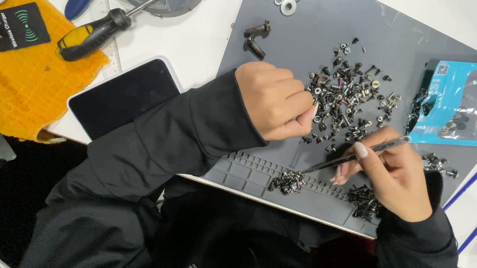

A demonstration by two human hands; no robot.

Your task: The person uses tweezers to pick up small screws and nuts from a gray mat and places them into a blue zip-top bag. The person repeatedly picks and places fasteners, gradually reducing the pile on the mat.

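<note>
Sorted small screws w/ tweezers (360, 154) pinched in right hand (397, 181), tip at small pile (287, 181), 6 o'clock on grey mat (289, 48). Left hand (274, 100) fisted beside main scatter (344, 99). Next pick prob. needs fine aim.

A white bench (200, 42) fills most of the view, lit evenly and brightly from above, with only soft shadows. A grey work mat (308, 21) covers its middle and right part, and a yellow waffle-weave cloth (23, 85) lies at the left end. Below the near edge of the bench, the floor is dark and cannot be made out.
</note>
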